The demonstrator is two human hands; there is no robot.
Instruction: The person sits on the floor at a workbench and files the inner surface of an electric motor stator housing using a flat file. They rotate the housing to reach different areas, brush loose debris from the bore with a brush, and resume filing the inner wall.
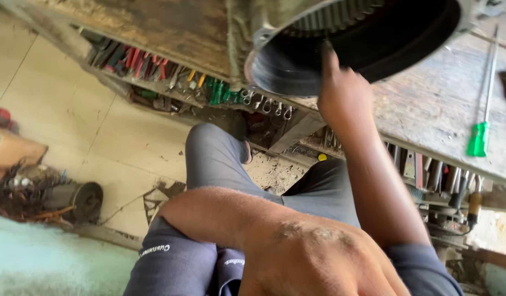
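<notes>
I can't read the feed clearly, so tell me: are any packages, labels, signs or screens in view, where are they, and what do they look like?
No packages, signs or screens show.
Printed lettering: small white line on the grey trouser leg, lower left of centre.
Second lettering patch: white, partly hidden behind the near hand.
The other hand touches the toothed round metal housing on the workbench.

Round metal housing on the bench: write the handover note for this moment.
Right hand: raised, one finger on the rim of the round metal housing, holding nothing.
Left hand: low in front, back to the camera; grip hidden.
The housing lies on the wooden bench, overhanging its edge, toothed ring visible inside.
The green-handled screwdriver lies untouched on the bench.
</notes>
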